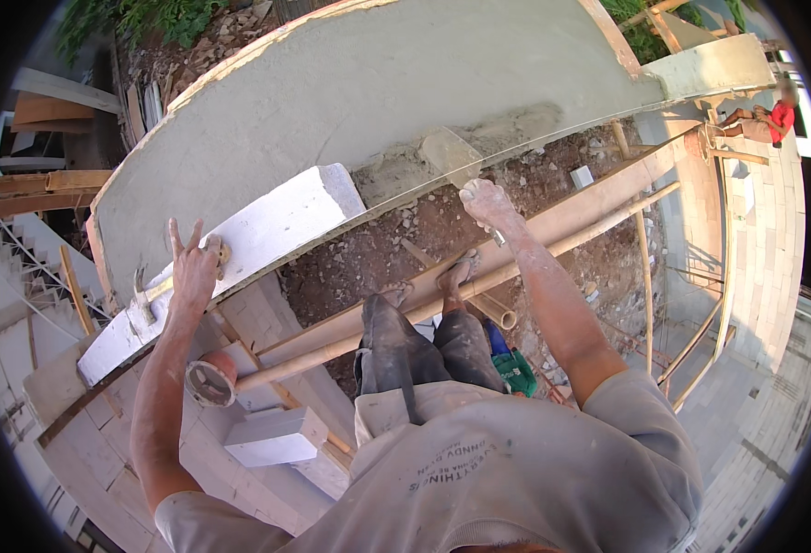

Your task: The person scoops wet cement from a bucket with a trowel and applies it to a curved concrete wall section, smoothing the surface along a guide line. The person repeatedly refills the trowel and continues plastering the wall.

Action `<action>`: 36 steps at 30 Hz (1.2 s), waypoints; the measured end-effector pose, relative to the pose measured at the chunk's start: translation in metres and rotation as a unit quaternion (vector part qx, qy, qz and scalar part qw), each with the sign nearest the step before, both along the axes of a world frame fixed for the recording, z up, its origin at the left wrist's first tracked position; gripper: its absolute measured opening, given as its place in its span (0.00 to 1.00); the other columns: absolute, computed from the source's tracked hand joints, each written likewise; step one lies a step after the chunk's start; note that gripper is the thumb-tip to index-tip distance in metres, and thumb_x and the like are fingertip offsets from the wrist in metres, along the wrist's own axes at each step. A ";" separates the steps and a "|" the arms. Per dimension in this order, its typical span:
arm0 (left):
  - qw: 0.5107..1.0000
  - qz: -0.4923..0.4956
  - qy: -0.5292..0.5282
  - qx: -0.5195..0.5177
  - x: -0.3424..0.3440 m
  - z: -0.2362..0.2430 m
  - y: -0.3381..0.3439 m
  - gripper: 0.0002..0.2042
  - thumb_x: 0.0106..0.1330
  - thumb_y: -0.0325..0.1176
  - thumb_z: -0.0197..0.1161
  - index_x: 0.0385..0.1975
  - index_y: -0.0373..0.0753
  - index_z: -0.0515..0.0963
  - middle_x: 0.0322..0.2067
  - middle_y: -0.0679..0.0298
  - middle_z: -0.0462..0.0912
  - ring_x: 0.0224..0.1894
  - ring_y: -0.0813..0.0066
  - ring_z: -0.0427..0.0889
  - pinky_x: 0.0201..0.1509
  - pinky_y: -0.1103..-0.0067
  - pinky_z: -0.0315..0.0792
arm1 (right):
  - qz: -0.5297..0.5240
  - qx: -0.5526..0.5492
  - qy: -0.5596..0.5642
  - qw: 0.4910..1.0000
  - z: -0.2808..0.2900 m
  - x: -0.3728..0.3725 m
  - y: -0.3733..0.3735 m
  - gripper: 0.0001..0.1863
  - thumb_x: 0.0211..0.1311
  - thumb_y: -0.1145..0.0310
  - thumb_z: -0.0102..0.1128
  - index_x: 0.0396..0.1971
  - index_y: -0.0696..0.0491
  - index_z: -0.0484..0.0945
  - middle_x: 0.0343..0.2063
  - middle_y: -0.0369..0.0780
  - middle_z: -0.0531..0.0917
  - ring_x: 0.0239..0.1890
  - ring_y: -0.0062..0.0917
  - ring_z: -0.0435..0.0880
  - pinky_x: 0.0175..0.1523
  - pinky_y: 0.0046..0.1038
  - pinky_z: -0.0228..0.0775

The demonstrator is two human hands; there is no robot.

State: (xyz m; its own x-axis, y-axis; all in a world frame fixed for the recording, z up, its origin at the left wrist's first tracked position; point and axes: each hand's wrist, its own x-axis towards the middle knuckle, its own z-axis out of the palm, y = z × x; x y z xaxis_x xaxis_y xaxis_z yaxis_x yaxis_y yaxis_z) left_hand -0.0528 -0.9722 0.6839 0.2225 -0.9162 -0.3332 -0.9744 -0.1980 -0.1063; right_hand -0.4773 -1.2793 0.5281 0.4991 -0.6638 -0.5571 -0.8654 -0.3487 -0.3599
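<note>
My right hand (pixel 488 205) is closed round the handle of a trowel (pixel 452 155). Its flat, mortar-coated blade lies at the front edge of a grey slab (pixel 313 97), against a rough strip of wet mortar (pixel 401 177). To the left, a long white block (pixel 281 214) sits along the slab's edge. My left hand (pixel 193 267) is over this white blockwork, two fingers stretched out and apart. Under it runs the handle of a claw hammer (pixel 141 300), whose metal head shows to the left of my wrist. How the remaining fingers touch the handle is hidden.
A taut string (pixel 534 138) follows the slab edge. My feet stand on a narrow plank (pixel 332 327) beside a bamboo pole (pixel 562 247), above rubble ground. A round bucket (pixel 210 380) and a loose white block (pixel 276 437) are lower left. A person in red (pixel 779 120) sits far right.
</note>
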 end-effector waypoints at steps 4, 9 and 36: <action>0.999 -0.013 -0.011 -0.035 0.008 -0.015 0.010 0.19 0.53 0.24 0.59 0.47 0.29 0.76 0.39 0.42 0.83 0.67 0.60 0.66 0.76 0.51 0.31 | -0.042 -0.056 0.002 0.998 0.012 0.010 -0.015 0.18 0.62 0.61 0.41 0.30 0.57 0.79 0.31 0.50 0.83 0.34 0.41 0.85 0.45 0.41 0.77; 1.000 0.006 0.007 -0.027 0.003 -0.008 0.008 0.21 0.47 0.25 0.64 0.45 0.29 0.78 0.39 0.43 0.83 0.67 0.61 0.65 0.76 0.51 0.30 | -0.065 0.013 0.030 0.997 0.072 0.027 -0.001 0.19 0.63 0.60 0.41 0.32 0.56 0.81 0.37 0.50 0.83 0.37 0.40 0.85 0.49 0.40 0.76; 0.999 0.041 -0.029 0.012 -0.010 0.007 -0.003 0.17 0.61 0.23 0.55 0.52 0.33 0.76 0.57 0.42 0.72 0.67 0.48 0.62 0.76 0.57 0.35 | -0.174 -0.060 0.017 0.983 0.052 -0.071 -0.093 0.16 0.60 0.60 0.49 0.34 0.54 0.81 0.39 0.50 0.83 0.46 0.46 0.81 0.53 0.45 0.73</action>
State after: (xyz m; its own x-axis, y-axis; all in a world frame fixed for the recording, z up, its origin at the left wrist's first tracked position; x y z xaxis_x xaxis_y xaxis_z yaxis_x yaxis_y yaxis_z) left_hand -0.0631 -0.9755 0.6904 0.3164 -0.8862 -0.3384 -0.9470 -0.2743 -0.1672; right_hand -0.5487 -1.3725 0.5805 0.2126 -0.8529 -0.4769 -0.9505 -0.0673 -0.3034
